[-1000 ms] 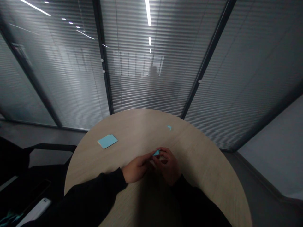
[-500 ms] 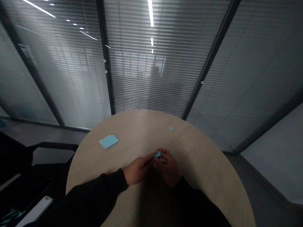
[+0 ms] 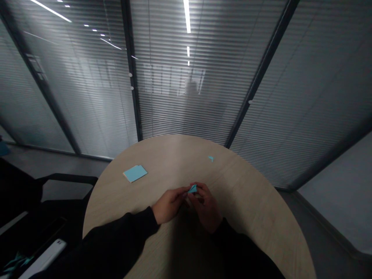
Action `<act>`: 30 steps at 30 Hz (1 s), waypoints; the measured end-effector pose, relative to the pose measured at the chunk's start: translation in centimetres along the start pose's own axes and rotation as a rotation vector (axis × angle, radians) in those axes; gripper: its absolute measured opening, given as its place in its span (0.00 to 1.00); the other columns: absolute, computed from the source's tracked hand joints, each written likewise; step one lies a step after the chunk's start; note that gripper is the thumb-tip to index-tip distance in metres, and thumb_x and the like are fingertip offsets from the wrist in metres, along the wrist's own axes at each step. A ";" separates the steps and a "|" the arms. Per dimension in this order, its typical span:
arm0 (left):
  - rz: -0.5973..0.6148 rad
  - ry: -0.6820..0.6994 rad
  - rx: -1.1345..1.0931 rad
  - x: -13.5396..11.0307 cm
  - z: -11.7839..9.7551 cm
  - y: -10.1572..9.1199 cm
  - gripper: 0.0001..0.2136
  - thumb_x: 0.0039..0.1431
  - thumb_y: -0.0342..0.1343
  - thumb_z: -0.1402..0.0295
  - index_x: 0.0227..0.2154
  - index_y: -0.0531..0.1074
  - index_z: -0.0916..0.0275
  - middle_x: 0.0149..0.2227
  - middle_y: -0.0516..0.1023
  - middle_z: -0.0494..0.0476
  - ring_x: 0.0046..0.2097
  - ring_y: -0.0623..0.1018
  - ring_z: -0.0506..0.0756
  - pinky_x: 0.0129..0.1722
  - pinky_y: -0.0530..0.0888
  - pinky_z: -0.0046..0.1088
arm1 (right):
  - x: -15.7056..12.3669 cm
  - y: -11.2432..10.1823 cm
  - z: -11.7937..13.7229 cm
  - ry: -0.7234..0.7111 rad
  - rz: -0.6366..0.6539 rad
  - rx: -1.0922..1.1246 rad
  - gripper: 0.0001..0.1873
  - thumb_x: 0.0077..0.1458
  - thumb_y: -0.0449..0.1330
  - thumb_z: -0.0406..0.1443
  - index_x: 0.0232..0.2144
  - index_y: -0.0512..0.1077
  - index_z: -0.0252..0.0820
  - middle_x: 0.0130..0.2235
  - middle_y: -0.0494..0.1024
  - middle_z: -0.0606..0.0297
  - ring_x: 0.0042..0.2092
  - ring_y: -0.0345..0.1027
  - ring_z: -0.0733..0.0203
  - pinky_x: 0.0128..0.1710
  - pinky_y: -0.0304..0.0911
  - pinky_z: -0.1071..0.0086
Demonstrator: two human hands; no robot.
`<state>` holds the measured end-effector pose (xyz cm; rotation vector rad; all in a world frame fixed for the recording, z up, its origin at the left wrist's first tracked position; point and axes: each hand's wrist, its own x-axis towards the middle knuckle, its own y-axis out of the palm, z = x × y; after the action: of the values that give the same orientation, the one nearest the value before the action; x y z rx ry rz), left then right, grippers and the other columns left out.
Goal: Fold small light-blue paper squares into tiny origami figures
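My left hand (image 3: 169,205) and my right hand (image 3: 205,207) meet above the round wooden table (image 3: 232,182). Pinched between their fingertips is a small folded piece of light blue paper (image 3: 192,189), mostly hidden by my fingers. A stack of light blue sticky notes (image 3: 135,173) lies on the tabletop to the far left of my hands. Beyond them, near the far edge, sits a tiny light blue paper scrap (image 3: 210,158).
Behind the table stand glass partitions with slatted blinds (image 3: 180,108). A black chair (image 3: 65,179) stands at the left of the table, with a white object (image 3: 43,259) low at the lower left. Grey floor (image 3: 331,228) shows at the right.
The blue paper has turned slightly between my fingertips. The whole view has shifted a little as my head moved; the sticky notes and the scrap stay in place on the table.
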<state>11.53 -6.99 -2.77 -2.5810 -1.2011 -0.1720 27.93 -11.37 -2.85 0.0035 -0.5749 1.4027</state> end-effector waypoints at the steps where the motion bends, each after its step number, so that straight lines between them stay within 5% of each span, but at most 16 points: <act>1: -0.003 0.001 -0.001 0.0 0.0 0.0 0.21 0.68 0.46 0.58 0.57 0.69 0.64 0.42 0.80 0.62 0.36 0.78 0.56 0.41 0.74 0.34 | 0.0 0.0 0.0 -0.006 -0.003 -0.010 0.12 0.59 0.56 0.42 0.36 0.75 0.41 0.48 0.69 0.57 0.42 0.73 0.58 0.37 0.75 0.67; 10: -0.009 -0.003 0.015 0.1 -0.4 0.0 0.21 0.68 0.45 0.59 0.56 0.70 0.65 0.41 0.80 0.62 0.36 0.78 0.56 0.41 0.73 0.33 | 0.0 0.1 0.5 0.047 0.004 0.013 0.13 0.57 0.56 0.42 0.36 0.75 0.39 0.48 0.68 0.56 0.37 0.73 0.60 0.34 0.75 0.68; 20: 0.000 0.020 0.161 0.0 -0.8 -0.6 0.18 0.65 0.50 0.61 0.54 0.72 0.64 0.38 0.81 0.59 0.36 0.77 0.55 0.37 0.73 0.30 | 0.1 -0.4 0.3 0.119 0.025 -0.035 0.12 0.50 0.58 0.39 0.33 0.77 0.39 0.47 0.70 0.55 0.45 0.70 0.53 0.39 0.70 0.65; 30: -0.080 0.251 0.421 -0.1 -1.6 -1.3 0.14 0.68 0.46 0.67 0.50 0.72 0.61 0.46 0.78 0.61 0.48 0.76 0.56 0.48 0.72 0.33 | 0.3 -0.6 1.2 0.144 0.102 -0.016 0.13 0.49 0.54 0.36 0.34 0.75 0.40 0.41 0.75 0.60 0.44 0.69 0.55 0.45 0.64 0.65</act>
<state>10.52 -6.75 -1.04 -2.0831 -1.1107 -0.2253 28.08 -11.64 -1.52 -0.1402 -0.4719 1.4836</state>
